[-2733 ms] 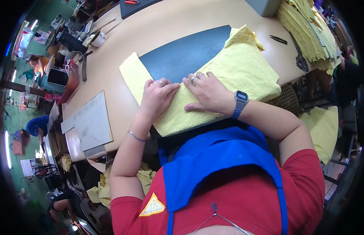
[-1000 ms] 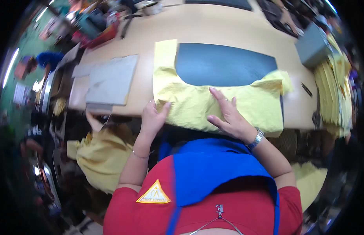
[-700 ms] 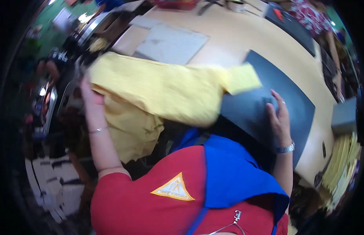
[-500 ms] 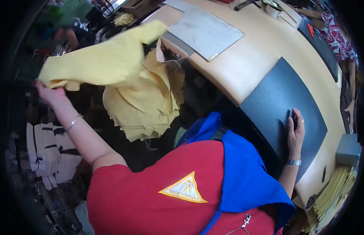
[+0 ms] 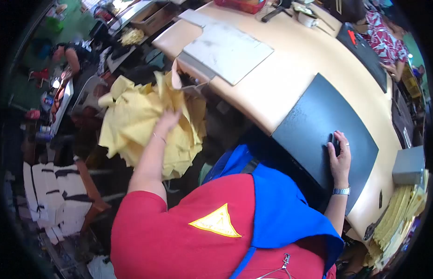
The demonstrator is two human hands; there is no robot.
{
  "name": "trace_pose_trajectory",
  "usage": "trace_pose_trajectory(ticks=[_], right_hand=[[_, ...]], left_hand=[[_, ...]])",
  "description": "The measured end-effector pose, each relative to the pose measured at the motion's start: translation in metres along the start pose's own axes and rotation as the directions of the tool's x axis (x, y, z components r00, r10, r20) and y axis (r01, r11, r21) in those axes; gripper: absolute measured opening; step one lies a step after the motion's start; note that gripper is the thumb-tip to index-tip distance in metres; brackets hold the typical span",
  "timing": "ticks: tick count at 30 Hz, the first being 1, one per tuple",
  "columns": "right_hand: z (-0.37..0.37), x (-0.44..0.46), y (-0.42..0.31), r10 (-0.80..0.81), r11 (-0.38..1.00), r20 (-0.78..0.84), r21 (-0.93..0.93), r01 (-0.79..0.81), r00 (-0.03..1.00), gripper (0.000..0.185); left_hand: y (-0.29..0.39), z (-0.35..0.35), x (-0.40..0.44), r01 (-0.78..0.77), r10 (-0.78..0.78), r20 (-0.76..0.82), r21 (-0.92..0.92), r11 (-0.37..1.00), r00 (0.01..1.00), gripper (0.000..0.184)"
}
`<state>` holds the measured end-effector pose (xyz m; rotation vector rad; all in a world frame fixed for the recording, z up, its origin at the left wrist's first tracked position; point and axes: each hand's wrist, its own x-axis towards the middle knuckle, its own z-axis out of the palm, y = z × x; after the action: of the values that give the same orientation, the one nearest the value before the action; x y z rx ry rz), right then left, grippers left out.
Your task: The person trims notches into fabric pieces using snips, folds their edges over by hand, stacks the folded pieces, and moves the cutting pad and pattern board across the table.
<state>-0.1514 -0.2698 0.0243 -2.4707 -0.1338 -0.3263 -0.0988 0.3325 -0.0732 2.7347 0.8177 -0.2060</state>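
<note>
My left hand (image 5: 169, 120) is on the pile of yellow sheets (image 5: 132, 125), near its upper right side. Motion blurs its fingers, so I cannot tell whether they grip a sheet. The sheets are thin, with uneven edges, and hang in a thick stack beside the table. My right hand (image 5: 339, 160) rests on the black mat (image 5: 314, 125), its fingers curled around a small dark object (image 5: 336, 145) whose kind I cannot make out. The mat lies at the table's near edge.
A grey-white board (image 5: 228, 51) lies on the curved table (image 5: 291, 69). At the right stand a grey box (image 5: 408, 165) and a stack of yellowish sheets (image 5: 395, 218). White pieces (image 5: 56, 195) lie at the lower left. Other people (image 5: 70, 56) are at work nearby.
The yellow sheet that my left hand held out at the left is now down on the pile. My left hand has moved right onto the pile. The right hand stays on the mat.
</note>
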Motion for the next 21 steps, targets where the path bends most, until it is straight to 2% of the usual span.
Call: trace_pose_trajectory(ticks=[1, 2, 3, 5, 6, 8, 11, 13, 15, 17, 18, 19, 20, 21], right_hand=[[0.0, 0.0, 0.001, -0.005, 1.0, -0.006, -0.003, 0.005, 1.0, 0.036], [0.0, 0.0, 0.0, -0.009, 1.0, -0.013, 0.024, 0.009, 1.0, 0.036], [-0.001, 0.0, -0.003, 0.002, 1.0, -0.012, 0.02, -0.002, 1.0, 0.035], [-0.002, 0.001, -0.006, -0.002, 1.0, -0.015, -0.02, 0.002, 1.0, 0.034], [-0.003, 0.002, -0.012, 0.04, 0.999, -0.004, -0.034, -0.041, 0.999, 0.034], [-0.001, 0.004, -0.01, 0.027, 0.999, -0.027, -0.035, -0.028, 0.999, 0.033], [0.0, 0.004, -0.012, 0.019, 0.999, -0.049, -0.047, -0.021, 0.999, 0.031], [0.0, 0.003, -0.011, 0.019, 0.998, -0.053, -0.059, -0.022, 0.998, 0.031], [0.0, 0.003, -0.014, 0.022, 0.999, -0.057, -0.03, -0.024, 0.998, 0.03], [-0.002, 0.004, -0.017, 0.018, 0.998, -0.058, -0.055, -0.022, 0.998, 0.03], [0.0, 0.003, -0.013, -0.014, 0.994, -0.076, -0.105, 0.006, 0.997, 0.03], [-0.001, 0.003, -0.015, -0.014, 0.996, -0.076, -0.089, 0.007, 0.997, 0.03], [-0.002, 0.004, -0.017, -0.006, 0.997, -0.079, -0.077, 0.0, 0.997, 0.03], [-0.001, 0.004, -0.017, -0.013, 0.998, -0.093, -0.069, 0.007, 0.996, 0.03]], left_hand=[[-0.001, 0.032, -0.005, 0.057, -0.054, 0.065, -0.055, 0.997, 0.996, 0.063], [-0.002, 0.054, -0.012, 0.115, -0.11, 0.048, -0.127, 0.985, 0.993, 0.072], [0.004, 0.058, -0.015, 0.079, -0.107, -0.13, -0.209, 0.975, 0.986, 0.072], [0.018, 0.062, -0.017, -0.039, -0.128, -0.466, -0.331, 0.943, 0.876, 0.073], [0.028, 0.051, -0.013, -0.17, -0.028, -0.513, -0.336, 0.927, 0.858, 0.075], [0.058, 0.009, -0.005, -0.419, 0.155, -0.607, -0.32, 0.85, 0.779, 0.078], [0.111, -0.05, 0.029, -0.405, 0.314, -0.446, -0.123, 0.906, 0.838, 0.083], [0.141, -0.069, 0.057, -0.368, 0.329, -0.391, -0.029, 0.929, 0.86, 0.092], [0.159, -0.088, 0.083, -0.323, 0.32, -0.168, 0.013, 0.946, 0.932, 0.104], [0.17, -0.101, 0.098, -0.402, 0.405, -0.117, 0.051, 0.914, 0.907, 0.102], [0.159, -0.086, 0.135, -0.469, 0.458, -0.163, -0.036, 0.882, 0.874, 0.096], [0.175, -0.113, 0.112, -0.446, 0.444, -0.047, -0.082, 0.891, 0.895, 0.089], [0.171, -0.114, 0.125, -0.452, 0.456, 0.011, -0.106, 0.886, 0.89, 0.084], [0.145, -0.091, 0.156, -0.335, 0.409, 0.004, -0.567, 0.752, 0.912, 0.075]])
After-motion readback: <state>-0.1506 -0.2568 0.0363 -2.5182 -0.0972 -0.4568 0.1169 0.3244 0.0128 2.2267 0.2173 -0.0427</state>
